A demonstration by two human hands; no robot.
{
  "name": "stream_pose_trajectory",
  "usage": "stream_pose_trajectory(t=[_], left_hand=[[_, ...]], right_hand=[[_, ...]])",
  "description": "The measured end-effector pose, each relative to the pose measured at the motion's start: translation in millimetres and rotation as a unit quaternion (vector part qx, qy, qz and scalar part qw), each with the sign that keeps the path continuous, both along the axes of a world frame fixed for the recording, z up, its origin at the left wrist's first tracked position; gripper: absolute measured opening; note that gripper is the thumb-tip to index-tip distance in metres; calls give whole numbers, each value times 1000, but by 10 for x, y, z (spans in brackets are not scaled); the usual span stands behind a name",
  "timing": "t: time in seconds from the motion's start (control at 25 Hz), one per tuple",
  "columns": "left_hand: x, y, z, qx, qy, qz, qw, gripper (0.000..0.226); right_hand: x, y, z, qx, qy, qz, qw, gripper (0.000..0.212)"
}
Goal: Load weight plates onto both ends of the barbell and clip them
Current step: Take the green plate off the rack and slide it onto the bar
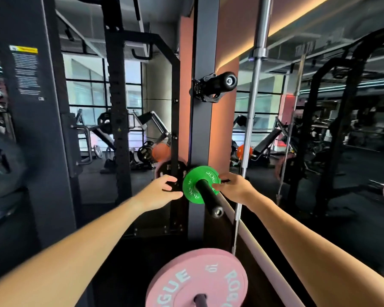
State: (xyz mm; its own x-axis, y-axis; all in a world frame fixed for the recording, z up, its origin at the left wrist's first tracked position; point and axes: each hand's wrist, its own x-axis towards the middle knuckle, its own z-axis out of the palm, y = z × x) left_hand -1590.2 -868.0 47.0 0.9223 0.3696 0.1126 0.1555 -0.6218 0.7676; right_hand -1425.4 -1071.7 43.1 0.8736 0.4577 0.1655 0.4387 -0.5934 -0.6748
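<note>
A small green weight plate (192,189) sits on a black storage peg (209,199) that sticks out from the rack upright (203,129). My left hand (162,191) grips the plate's left edge. My right hand (233,187) has its fingers on the plate's right edge and face. A big pink weight plate (186,282) sits on a lower dark peg at the bottom of the view. A steel barbell (256,85) stands upright just right of the upright, next to the mirror.
An upper black peg (219,84) juts from the upright above my hands. Another plate (164,170) hangs behind the upright, partly hidden. A dark plate (2,162) hangs at the far left. A mirror wall (319,129) fills the right side.
</note>
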Motion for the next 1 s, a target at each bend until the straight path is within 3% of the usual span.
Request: stream_pose_trajectory(t=[0.32,0.44,0.52,0.68,0.8,1.0], left_hand=[[1305,509,-358,-20,14,2,1000,78],[1677,607,-526,17,-38,28,999,48],[1776,633,-568,64,-91,65,992,31],[1770,611,-550,90,-99,72,988,35],[1729,526,-553,86,-51,33,994,41],[1378,199,-588,87,-58,-3,995,22]], right_hand=[[1021,582,-189,5,13,-13,1000,67],[1301,759,-314,15,15,4,1000,70],[1397,799,-386,14,-6,12,1000,57],[1440,737,-509,27,-54,9,998,45],[1367,627,-539,32,-18,36,999,46],[958,234,-553,58,11,91,994,43]])
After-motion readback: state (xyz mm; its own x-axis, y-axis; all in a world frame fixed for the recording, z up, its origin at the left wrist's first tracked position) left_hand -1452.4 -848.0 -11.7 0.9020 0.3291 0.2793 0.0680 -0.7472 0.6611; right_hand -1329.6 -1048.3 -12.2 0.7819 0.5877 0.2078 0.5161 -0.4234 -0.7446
